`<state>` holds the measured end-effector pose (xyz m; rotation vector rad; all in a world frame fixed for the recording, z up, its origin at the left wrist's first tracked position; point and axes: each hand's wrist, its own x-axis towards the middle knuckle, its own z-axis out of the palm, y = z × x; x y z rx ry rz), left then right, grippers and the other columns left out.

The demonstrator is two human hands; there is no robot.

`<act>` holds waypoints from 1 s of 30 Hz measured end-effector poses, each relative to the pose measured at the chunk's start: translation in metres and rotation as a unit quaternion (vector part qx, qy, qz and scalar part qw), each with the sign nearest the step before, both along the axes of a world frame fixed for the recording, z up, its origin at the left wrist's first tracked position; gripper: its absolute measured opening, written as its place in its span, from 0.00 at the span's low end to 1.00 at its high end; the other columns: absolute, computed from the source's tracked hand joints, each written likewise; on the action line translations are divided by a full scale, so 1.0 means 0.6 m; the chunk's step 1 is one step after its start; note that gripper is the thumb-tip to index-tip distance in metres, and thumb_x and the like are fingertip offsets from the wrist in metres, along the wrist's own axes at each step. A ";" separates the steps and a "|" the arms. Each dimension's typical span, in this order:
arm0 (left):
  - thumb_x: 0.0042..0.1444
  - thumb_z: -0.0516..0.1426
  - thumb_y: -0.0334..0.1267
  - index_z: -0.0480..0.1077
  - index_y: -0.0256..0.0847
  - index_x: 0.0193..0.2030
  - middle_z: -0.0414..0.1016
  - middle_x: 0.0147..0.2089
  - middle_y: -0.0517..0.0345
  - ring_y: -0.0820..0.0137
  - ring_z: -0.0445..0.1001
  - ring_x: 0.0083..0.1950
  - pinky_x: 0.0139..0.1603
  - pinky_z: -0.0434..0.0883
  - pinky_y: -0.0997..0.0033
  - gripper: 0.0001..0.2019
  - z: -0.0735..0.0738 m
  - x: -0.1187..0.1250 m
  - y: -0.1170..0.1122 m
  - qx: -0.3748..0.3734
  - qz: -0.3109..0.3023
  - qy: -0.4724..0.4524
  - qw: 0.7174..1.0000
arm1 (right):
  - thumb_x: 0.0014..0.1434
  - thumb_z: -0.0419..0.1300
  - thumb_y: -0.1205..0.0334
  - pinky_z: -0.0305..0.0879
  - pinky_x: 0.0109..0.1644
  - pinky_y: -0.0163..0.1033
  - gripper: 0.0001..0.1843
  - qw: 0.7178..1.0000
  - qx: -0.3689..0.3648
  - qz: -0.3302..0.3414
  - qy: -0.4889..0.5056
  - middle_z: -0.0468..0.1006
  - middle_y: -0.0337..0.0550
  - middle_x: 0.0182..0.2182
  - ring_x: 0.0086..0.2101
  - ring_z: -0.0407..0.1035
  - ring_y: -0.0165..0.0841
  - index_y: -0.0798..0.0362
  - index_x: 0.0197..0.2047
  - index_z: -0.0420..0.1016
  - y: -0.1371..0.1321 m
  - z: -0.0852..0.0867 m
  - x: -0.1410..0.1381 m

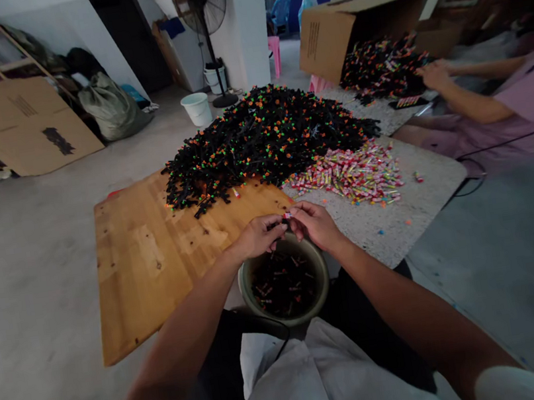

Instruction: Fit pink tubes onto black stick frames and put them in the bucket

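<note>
My left hand (258,235) and my right hand (314,222) meet above a round bowl (247,276) in my lap. Both pinch one small piece with a pink end (287,215) between the fingertips. The bowl holds several dark pieces with coloured tips. Ahead on the low surface lies a big heap of black parts with orange and green tips (264,135). To its right is a spread of small pink and multicoloured tubes (351,174).
A wooden board (140,259) and a speckled slab (399,213) lie on the concrete floor. Another person in pink (518,102) works at the right by an open cardboard box (346,28) spilling more pieces. A fan, buckets and flat cardboard stand behind.
</note>
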<state>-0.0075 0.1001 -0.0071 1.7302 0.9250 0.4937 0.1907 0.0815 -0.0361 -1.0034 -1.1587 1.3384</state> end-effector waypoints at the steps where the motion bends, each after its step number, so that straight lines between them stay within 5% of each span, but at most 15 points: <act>1: 0.68 0.57 0.52 0.74 0.37 0.44 0.73 0.30 0.62 0.78 0.70 0.23 0.23 0.68 0.80 0.18 -0.002 0.001 0.000 0.005 0.006 0.002 1.000 | 0.58 0.68 0.39 0.64 0.20 0.34 0.22 1.000 0.005 -0.001 -0.016 0.75 0.35 0.21 0.17 0.66 0.28 0.51 0.36 0.75 0.000 0.001 0.001; 8: 0.65 0.59 0.51 0.72 0.37 0.40 0.73 0.28 0.62 0.78 0.69 0.20 0.20 0.65 0.80 0.16 -0.014 0.005 0.001 -0.072 0.019 -0.014 0.997 | 0.62 0.64 0.43 0.61 0.18 0.34 0.19 0.996 0.000 -0.006 -0.086 0.73 0.35 0.19 0.15 0.65 0.28 0.51 0.34 0.75 -0.004 -0.006 0.006; 17: 0.56 0.65 0.54 0.73 0.36 0.36 0.75 0.27 0.59 0.77 0.68 0.19 0.18 0.62 0.78 0.20 -0.011 -0.015 0.005 -0.210 -0.034 -0.067 0.975 | 0.65 0.62 0.44 0.62 0.20 0.34 0.18 0.990 0.003 0.051 -0.128 0.75 0.35 0.20 0.16 0.67 0.28 0.51 0.35 0.75 -0.021 -0.014 0.014; 24: 0.60 0.64 0.54 0.75 0.37 0.38 0.77 0.30 0.59 0.75 0.72 0.22 0.24 0.68 0.76 0.19 -0.026 -0.018 0.013 -0.191 -0.099 0.016 0.976 | 0.65 0.63 0.45 0.61 0.19 0.32 0.17 0.976 -0.060 0.163 -0.132 0.74 0.32 0.20 0.15 0.65 0.27 0.51 0.38 0.75 -0.028 -0.041 0.041; 27: 0.61 0.63 0.53 0.76 0.39 0.42 0.80 0.33 0.56 0.70 0.78 0.29 0.30 0.71 0.74 0.17 -0.052 -0.015 0.007 -0.206 -0.153 0.067 0.964 | 0.63 0.64 0.45 0.64 0.22 0.32 0.18 0.945 -0.122 0.266 -0.145 0.78 0.35 0.23 0.17 0.69 0.28 0.53 0.40 0.77 -0.030 -0.070 0.055; 30: 0.60 0.63 0.53 0.78 0.41 0.49 0.84 0.41 0.53 0.66 0.81 0.40 0.37 0.73 0.73 0.18 -0.073 -0.019 0.011 -0.124 -0.181 0.111 0.969 | 0.63 0.64 0.46 0.69 0.28 0.34 0.18 0.917 -0.137 0.314 -0.204 0.83 0.41 0.30 0.24 0.75 0.31 0.53 0.42 0.81 -0.030 -0.095 0.066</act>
